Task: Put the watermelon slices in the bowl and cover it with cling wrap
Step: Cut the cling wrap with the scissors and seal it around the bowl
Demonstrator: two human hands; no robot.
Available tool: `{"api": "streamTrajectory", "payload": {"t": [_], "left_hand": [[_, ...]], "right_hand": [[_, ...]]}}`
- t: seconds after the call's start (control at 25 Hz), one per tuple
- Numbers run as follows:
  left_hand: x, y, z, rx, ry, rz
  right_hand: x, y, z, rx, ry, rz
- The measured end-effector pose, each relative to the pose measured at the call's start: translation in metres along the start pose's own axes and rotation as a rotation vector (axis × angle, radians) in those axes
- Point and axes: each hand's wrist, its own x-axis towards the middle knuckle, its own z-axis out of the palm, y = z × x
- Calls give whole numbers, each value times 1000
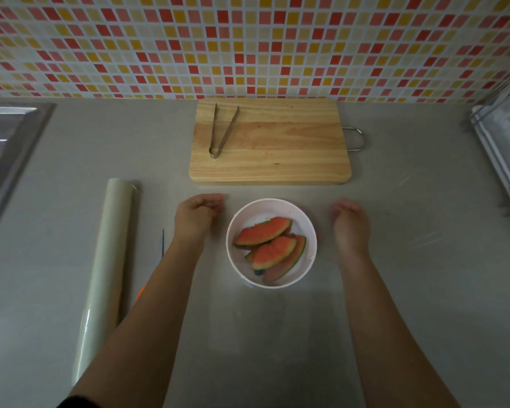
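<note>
Worktop point(409, 290), grey and matte, is filling most of the view and is running back to a wall of small red, orange and cream tiles point(248, 39). Along its left edge a steel sink point(3, 148) is showing in part. A wooden cutting board point(270, 141) is lying at the back edge, near the middle, and metal tongs point(222, 131) are resting on its left part. A long roll of cling wrap point(105, 269) is lying towards the left edge, pointing front to back. A white bowl point(308, 228) is sitting near the middle of the worktop, just in front of the board, and the watermelon slices point(267, 244) are lying inside it, overlapping one another. A faint glossy sheen is showing over the bowl and the worktop in front of it; whether that is wrap is hard to tell. The left hand point(196, 217) is hovering just left of the bowl with its fingers curled loosely inward, gripping nothing visible. The right hand point(351, 223) is hovering just right of the bowl, edge-on and blurred, its fingers partly curled.
</note>
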Motion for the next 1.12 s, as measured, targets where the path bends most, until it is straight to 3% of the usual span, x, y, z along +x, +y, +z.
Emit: {"api": "streamTrajectory", "payload": {"t": [0.04,0.08,0.16,0.24,0.32,0.56,0.76,0.88,0.96,1.12], "left_hand": [[-4,-3,-7,-34,41,138],[-10,-6,-11,-110,5,255],[-22,-12,-8,-160,-185,418],[-31,-18,4,-60,-354,446],[-36,-20,14,-2,-409,377],[-36,-17,24,-56,-375,123],[-34,-14,26,11,-344,58],[-32,-13,26,137,-297,35],[-29,-13,18,159,-376,38],[-22,-16,6,-27,-390,65]], "right_hand": [[-5,4,-10,-10,49,-180],[-16,8,-17,30,-16,-330],[-36,20,-17,54,-301,-501],[-45,32,-7,20,-505,-501],[-41,38,4,40,-564,-461],[-37,39,18,247,-607,-149],[-37,36,19,133,-490,-17],[-41,34,15,-127,-353,-78],[-35,36,7,-299,-260,-229],[-20,31,-2,-96,-421,-310]]}}
